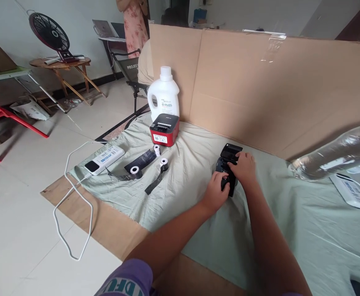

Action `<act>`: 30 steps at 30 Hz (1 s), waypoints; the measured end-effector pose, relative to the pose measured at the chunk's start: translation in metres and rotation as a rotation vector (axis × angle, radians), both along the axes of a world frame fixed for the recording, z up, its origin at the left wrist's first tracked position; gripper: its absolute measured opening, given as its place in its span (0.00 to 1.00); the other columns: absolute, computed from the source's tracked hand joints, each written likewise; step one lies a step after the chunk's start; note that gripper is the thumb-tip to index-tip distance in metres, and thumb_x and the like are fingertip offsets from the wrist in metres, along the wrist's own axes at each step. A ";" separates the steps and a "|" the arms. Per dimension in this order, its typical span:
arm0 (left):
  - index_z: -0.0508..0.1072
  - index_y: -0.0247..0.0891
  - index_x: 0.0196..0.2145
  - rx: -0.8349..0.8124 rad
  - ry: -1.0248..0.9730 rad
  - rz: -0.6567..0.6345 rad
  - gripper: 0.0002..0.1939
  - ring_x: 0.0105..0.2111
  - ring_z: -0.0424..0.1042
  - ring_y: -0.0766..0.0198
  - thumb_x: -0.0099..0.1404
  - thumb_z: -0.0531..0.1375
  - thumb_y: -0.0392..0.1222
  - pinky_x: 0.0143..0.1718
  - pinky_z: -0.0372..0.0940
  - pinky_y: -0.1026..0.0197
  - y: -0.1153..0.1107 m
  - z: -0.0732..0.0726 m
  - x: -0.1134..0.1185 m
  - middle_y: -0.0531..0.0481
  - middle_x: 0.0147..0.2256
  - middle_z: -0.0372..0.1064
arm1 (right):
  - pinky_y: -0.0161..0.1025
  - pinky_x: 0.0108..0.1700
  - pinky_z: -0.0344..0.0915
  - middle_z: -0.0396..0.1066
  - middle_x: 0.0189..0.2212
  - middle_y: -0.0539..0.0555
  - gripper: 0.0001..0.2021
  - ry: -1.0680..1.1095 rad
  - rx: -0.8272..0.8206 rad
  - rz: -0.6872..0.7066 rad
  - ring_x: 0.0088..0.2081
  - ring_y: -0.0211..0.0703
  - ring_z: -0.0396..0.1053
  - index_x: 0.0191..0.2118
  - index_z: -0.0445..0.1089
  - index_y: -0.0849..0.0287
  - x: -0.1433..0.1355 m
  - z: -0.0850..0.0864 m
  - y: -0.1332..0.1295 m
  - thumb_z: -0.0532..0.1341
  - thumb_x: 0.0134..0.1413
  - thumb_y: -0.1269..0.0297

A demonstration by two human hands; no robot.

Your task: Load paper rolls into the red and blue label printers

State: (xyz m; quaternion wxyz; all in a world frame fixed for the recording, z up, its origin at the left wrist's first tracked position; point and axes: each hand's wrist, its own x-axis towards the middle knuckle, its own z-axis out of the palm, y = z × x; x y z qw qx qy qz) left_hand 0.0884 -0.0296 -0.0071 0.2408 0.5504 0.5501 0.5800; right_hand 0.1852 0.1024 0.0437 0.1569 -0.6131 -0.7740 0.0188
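Note:
A black device with a raised lid [231, 152], which looks like a small portable printer, rests on the pale green cloth [186, 172]. My left hand [216, 192] closes its thumb and fingers around a dark rounded part at the device's near left side. On the right, my right hand [244, 167] grips the device near its lid, with thumb and fingertips on the black edge. Both hands cover much of the device, so its inside is partly hidden. Left of it lie small rolls with black strips: one roll [164, 164], another roll [135, 172] and a third roll [157, 150].
A red-and-black box-shaped printer [165, 130] stands before a white jug [165, 96]. A white power bank [105, 159] with a looped cable lies left; another white device [352, 192] and a plastic-wrapped bundle [337, 152] lie right. A cardboard wall [254, 82] rises behind.

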 end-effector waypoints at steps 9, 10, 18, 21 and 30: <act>0.73 0.38 0.40 -0.001 0.030 -0.192 0.15 0.41 0.72 0.62 0.59 0.56 0.25 0.47 0.69 0.60 -0.002 0.003 -0.004 0.49 0.38 0.72 | 0.48 0.51 0.66 0.72 0.44 0.62 0.12 0.212 0.061 0.313 0.44 0.52 0.70 0.44 0.72 0.60 0.015 0.025 0.020 0.56 0.59 0.62; 0.74 0.38 0.39 -0.014 0.024 -0.201 0.15 0.40 0.73 0.63 0.58 0.55 0.24 0.46 0.69 0.61 -0.002 0.003 -0.005 0.49 0.38 0.72 | 0.47 0.49 0.66 0.72 0.42 0.60 0.10 0.194 0.023 0.360 0.42 0.51 0.70 0.42 0.72 0.59 0.018 0.025 0.014 0.57 0.57 0.63; 0.75 0.37 0.37 -0.079 -0.016 -0.204 0.16 0.37 0.73 0.64 0.56 0.55 0.22 0.43 0.68 0.62 -0.001 0.005 -0.006 0.50 0.37 0.73 | 0.44 0.48 0.67 0.70 0.45 0.59 0.13 -0.015 -0.211 0.474 0.39 0.46 0.72 0.47 0.78 0.58 0.026 0.036 0.009 0.61 0.57 0.63; 0.75 0.37 0.37 -0.106 -0.019 -0.211 0.16 0.38 0.73 0.64 0.56 0.55 0.23 0.42 0.68 0.63 -0.001 0.004 -0.006 0.50 0.37 0.73 | 0.46 0.49 0.69 0.70 0.49 0.63 0.26 -0.115 -0.321 0.354 0.43 0.50 0.73 0.57 0.73 0.58 0.013 0.043 0.030 0.68 0.52 0.57; 0.75 0.38 0.38 -0.118 -0.003 -0.231 0.14 0.38 0.73 0.64 0.58 0.56 0.25 0.42 0.68 0.63 -0.001 0.003 -0.007 0.50 0.38 0.74 | 0.43 0.32 0.74 0.72 0.54 0.65 0.37 -0.037 -0.817 0.075 0.40 0.51 0.75 0.67 0.58 0.53 0.010 0.039 0.026 0.65 0.54 0.47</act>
